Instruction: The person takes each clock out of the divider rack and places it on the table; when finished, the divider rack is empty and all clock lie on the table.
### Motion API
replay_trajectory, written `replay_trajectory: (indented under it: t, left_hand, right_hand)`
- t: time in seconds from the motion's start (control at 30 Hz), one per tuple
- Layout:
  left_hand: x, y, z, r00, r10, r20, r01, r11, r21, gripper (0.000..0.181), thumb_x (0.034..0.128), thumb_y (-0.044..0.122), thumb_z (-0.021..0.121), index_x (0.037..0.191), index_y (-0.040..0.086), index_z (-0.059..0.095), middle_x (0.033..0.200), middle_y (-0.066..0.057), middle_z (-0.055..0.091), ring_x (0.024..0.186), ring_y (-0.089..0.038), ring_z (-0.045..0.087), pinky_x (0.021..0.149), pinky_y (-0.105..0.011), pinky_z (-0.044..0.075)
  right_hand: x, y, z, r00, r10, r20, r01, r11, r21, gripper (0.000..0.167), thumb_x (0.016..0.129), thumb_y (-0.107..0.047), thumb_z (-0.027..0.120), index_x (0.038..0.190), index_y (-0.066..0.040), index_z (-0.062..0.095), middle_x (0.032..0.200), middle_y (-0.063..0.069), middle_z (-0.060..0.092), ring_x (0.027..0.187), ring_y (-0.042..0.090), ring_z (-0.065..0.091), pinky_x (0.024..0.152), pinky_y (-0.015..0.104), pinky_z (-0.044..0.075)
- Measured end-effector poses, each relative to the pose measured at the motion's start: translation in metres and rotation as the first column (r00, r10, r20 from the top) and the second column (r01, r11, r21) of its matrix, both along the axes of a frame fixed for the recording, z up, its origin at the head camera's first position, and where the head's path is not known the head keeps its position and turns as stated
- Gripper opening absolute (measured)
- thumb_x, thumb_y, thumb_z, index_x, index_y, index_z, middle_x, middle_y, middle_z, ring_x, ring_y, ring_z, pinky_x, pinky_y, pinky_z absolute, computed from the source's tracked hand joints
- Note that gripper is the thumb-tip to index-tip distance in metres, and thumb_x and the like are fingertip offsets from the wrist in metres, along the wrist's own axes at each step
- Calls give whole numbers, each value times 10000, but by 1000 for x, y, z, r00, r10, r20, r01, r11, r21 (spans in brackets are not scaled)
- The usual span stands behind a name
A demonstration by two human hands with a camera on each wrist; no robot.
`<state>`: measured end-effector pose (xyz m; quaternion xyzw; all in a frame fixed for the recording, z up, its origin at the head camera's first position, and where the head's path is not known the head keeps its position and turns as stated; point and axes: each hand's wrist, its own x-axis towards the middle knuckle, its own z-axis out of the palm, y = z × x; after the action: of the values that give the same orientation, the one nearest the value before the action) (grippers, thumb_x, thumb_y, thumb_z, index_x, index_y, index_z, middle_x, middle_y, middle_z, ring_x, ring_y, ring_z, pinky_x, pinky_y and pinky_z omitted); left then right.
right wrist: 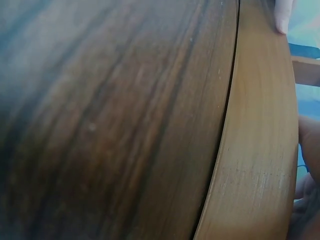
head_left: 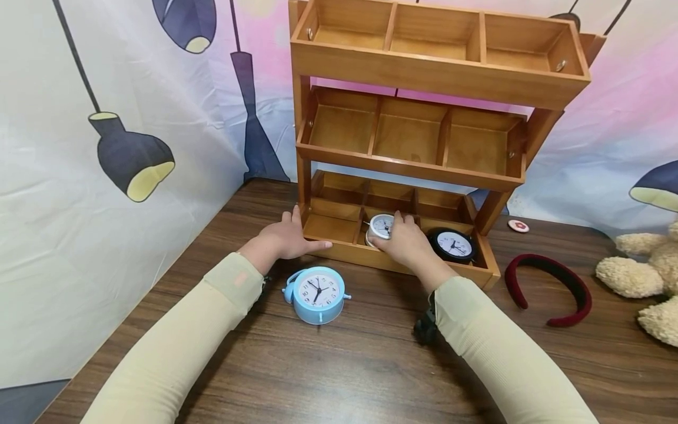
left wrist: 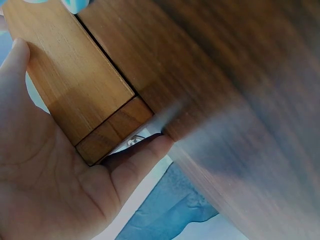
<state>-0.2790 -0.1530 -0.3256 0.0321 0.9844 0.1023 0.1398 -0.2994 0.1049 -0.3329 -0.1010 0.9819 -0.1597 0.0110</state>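
Note:
My right hand (head_left: pixel 406 240) holds a small white alarm clock (head_left: pixel 381 226), which sits in the middle front compartment of the wooden shelf's bottom tier. Fingers hide the clock's right side. At that tier's left front corner rests my left hand (head_left: pixel 283 237), spread straight, its thumb along the front rim and its fingers on the outer side; the left wrist view shows this hand (left wrist: pixel 55 175) against the wooden corner (left wrist: pixel 117 125). A light blue alarm clock (head_left: pixel 319 294) lies face up on the table before the shelf. In the right front compartment is a black round clock (head_left: pixel 452 245).
The three-tier wooden shelf (head_left: pixel 439 69) stands by a printed backdrop, with bare compartments in its upper tiers. To its right are a dark red headband (head_left: pixel 574 285), a small round badge with a red flower (head_left: pixel 518 226) and a plush toy (head_left: pixel 630 277) on the dark wood table (head_left: pixel 339 377).

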Motion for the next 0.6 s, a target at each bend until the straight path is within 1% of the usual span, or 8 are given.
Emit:
replay_trajectory:
  t: [0.17, 0.37, 0.6]
  left_hand:
    - [1, 0, 1, 1000, 2, 0, -2, 1000, 0, 1226, 863, 807, 431, 1539, -70, -95, 1597, -334, 31, 1377, -482, 354, 1052, -536, 397]
    - [0, 0, 0, 1000, 5, 1, -5, 1000, 2, 1227, 859, 810, 432, 1542, -59, -100, 1600, -326, 29, 1378, -473, 359, 1056, -534, 394]
    - [-1, -1, -2, 1000, 1, 0, -1, 1000, -6, 1232, 856, 820, 420, 1541, -60, -104, 1599, -328, 27, 1363, -474, 380, 1045, -533, 405]
  right_hand:
    - [-1, -1, 1, 1000, -4, 14, 4, 1000, 0, 955, 939, -507, 622, 1520, 124, 203, 1478, 356, 308, 1201, 433, 531, 990, 516, 455]
    - [-1, -2, 2, 999, -2, 39, 2, 1000, -6, 917, 969, -493, 591, 1535, 103, 184, 1510, 354, 257, 1207, 427, 533, 989, 516, 456]
    - [-3, -1, -2, 1000, 1, 28, -1, 1000, -22, 900, 978, -499, 572, 1543, 84, 185, 1511, 333, 270, 1201, 419, 533, 980, 518, 458]
